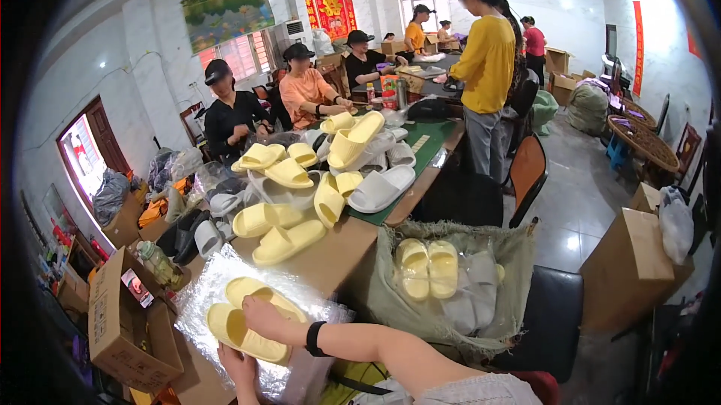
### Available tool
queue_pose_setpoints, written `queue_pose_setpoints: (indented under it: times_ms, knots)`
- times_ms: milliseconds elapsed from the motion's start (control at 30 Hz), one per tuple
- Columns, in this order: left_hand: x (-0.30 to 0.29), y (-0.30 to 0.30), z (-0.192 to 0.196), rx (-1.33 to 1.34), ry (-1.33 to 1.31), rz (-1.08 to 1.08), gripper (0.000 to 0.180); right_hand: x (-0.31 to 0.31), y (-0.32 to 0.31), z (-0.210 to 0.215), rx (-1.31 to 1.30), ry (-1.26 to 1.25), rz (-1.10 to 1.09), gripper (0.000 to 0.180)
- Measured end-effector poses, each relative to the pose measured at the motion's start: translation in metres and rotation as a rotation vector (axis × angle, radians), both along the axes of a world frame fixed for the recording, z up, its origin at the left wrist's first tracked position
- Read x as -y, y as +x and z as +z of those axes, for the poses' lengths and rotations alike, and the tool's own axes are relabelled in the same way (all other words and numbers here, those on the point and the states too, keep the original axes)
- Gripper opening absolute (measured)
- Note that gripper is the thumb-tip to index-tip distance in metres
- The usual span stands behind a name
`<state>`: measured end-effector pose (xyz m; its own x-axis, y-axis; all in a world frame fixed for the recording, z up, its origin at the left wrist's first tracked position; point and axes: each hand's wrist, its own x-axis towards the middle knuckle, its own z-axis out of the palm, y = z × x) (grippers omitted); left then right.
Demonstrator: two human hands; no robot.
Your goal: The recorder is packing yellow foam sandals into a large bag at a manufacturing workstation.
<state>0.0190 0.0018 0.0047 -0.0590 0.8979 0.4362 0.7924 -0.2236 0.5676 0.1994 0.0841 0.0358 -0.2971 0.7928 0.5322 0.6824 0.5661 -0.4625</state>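
A pair of pale yellow slippers lies side by side on a stack of clear plastic bags at the table's near edge. My right hand reaches over from the right, its fingers closed on the slippers where the two meet. Along the near left side of the pair, my left hand grips the edge of one slipper, with some fingertips hidden. A black band circles my right wrist. Beyond the bags, a heap of loose yellow slippers and grey slippers covers the table.
An open green woven sack holding bagged slippers stands to the right. A cardboard box with a phone propped on it is at left. Beside it stands a jar. Several people sit or stand around the table beyond the heap.
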Motion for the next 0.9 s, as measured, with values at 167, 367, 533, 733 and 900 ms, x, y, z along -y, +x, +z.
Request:
queue_pose_setpoints:
  times_ms: [167,367,533,733,900]
  knots:
    - [0.007,-0.019,-0.008,-0.06,-0.012,0.124,0.065,0.027,-0.014,-0.016,0.092,0.072,-0.05,0.033]
    - [-0.003,-0.017,-0.017,-0.084,-0.001,0.092,0.062,0.027,-0.005,-0.023,-0.021,0.102,-0.101,0.034]
    - [0.001,-0.015,-0.012,-0.032,-0.05,0.123,0.057,0.026,-0.006,-0.02,-0.005,0.039,-0.115,0.033]
    - [0.004,-0.015,-0.012,0.002,-0.083,0.12,0.056,0.027,-0.007,-0.023,-0.068,-0.024,-0.088,0.034]
    - [0.002,-0.018,-0.013,0.064,-0.096,0.074,0.054,0.024,-0.006,-0.024,-0.187,-0.041,-0.019,0.033]
